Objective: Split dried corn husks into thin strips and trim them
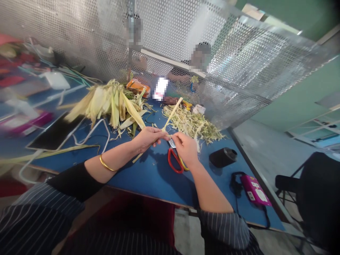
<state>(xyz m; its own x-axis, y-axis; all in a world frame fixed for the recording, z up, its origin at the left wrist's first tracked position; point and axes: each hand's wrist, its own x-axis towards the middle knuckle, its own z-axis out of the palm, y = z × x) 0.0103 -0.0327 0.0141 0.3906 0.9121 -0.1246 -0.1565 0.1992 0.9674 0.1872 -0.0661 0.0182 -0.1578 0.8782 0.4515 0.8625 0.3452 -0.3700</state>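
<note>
On the blue desk, pale husks and shreds are heaped toward the far edge; a black spool and magenta packet are set near the right.

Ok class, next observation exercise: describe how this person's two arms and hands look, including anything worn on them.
Both hands, left and right, are gloveless. A thin, smooth gold-coloured bangle circles the left forearm. The sleeves are dark with pale pinstripes; the left sleeve has plain black at its lower end, the right sleeve shows stripes.
</note>
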